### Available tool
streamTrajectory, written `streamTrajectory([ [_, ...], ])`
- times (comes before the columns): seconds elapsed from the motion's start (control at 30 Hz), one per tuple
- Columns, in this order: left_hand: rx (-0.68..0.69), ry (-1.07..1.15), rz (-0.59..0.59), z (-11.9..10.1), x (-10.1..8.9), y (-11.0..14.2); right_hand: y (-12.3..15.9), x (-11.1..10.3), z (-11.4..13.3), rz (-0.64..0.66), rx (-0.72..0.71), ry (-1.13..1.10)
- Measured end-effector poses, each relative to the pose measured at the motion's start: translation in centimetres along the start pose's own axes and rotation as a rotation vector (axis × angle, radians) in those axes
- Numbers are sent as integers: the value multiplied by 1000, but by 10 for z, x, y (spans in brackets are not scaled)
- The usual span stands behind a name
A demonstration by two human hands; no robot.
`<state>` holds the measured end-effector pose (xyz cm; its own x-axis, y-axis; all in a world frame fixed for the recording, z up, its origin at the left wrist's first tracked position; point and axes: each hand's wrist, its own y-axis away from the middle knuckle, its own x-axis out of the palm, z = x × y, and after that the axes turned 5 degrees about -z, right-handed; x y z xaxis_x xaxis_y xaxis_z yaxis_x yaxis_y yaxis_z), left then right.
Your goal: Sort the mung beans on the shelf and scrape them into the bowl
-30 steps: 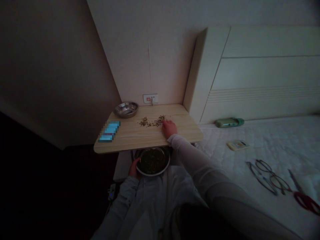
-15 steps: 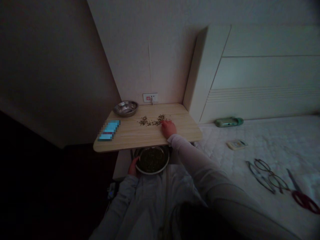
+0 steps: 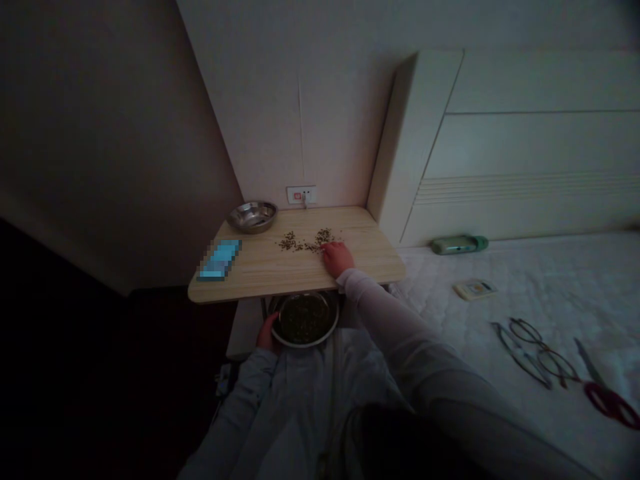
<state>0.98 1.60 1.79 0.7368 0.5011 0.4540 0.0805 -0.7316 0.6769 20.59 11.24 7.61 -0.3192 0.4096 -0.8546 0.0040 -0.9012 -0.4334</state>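
My left hand [image 3: 267, 333] grips the left rim of a metal bowl [image 3: 306, 345], its fingers partly hidden behind the rim. Small dark grains fill much of that bowl, which sits in front of my body just below the tabletop's near edge. On the wooden table [image 3: 260, 273], my right hand [image 3: 338, 259] rests with curled fingers, the fingertips at the near side of a loose patch of dark grains [image 3: 324, 235]. Whatever those fingertips may pinch is too small to make out. Another scatter of grains [image 3: 289, 241] lies to the left.
A shiny steel bowl [image 3: 253, 217] stands at the table's back left, with a phone [image 3: 220, 260] in front of it. A wall socket [image 3: 301, 195] is behind. On the bed at right lie a green bottle [image 3: 459, 245], a pale remote [image 3: 475, 289], glasses [image 3: 543, 353] and scissors [image 3: 607, 400].
My right fingertips have shifted very slightly at the edge of the grains. The left hand and its bowl stay in place.
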Motion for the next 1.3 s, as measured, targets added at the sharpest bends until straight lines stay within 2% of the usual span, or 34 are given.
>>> streamTrajectory([
  [0.4, -45, -9, 17, 0, 1, 2, 5, 1, -1, 47, -25, -63],
  [0.6, -22, -10, 61, 2, -2, -3, 10, -1, 1, 57, -36, -56],
  [0.83, 5, -13, 43, 0, 0, 3, 14, -4, 4, 65, -68, -57],
  [1.07, -30, -4, 57, 1, 0, 2, 20, -6, 5, 70, -127, -69],
  [1.3, 24, 0, 27, 0, 2, 4, 24, -5, 6, 94, -159, -108],
])
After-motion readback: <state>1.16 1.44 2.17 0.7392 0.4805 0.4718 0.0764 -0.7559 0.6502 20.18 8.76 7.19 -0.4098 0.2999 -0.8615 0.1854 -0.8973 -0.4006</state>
